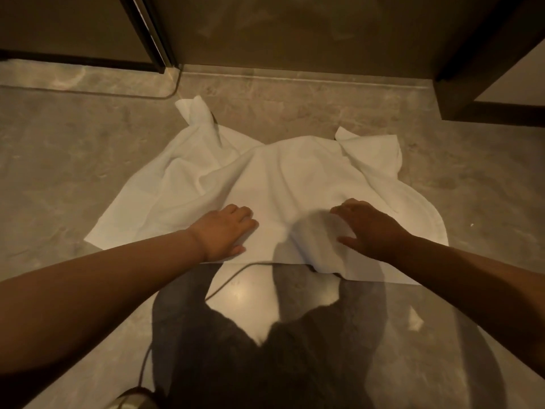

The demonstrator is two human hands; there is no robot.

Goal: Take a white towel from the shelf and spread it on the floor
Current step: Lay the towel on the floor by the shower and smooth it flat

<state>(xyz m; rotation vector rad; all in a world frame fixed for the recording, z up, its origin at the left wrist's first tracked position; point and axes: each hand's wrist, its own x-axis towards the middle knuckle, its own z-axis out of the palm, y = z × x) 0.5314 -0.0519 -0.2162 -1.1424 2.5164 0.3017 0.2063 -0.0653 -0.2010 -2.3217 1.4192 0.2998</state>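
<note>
A white towel (265, 184) lies on the grey stone floor (59, 172), rumpled, with its two far corners folded up. My left hand (224, 231) rests flat on the towel's near left part, fingers together. My right hand (368, 228) presses on the near right part, fingers spread over a raised fold of cloth. The towel's near edge lies just in front of my legs. No shelf is in view.
A dark wall panel and glass door frame (153, 33) stand behind the towel. A dark cabinet corner (472, 93) juts in at the upper right. A thin cable (227, 281) runs over the floor by my dark trousers (265, 364). A small white scrap (415, 320) lies at the right.
</note>
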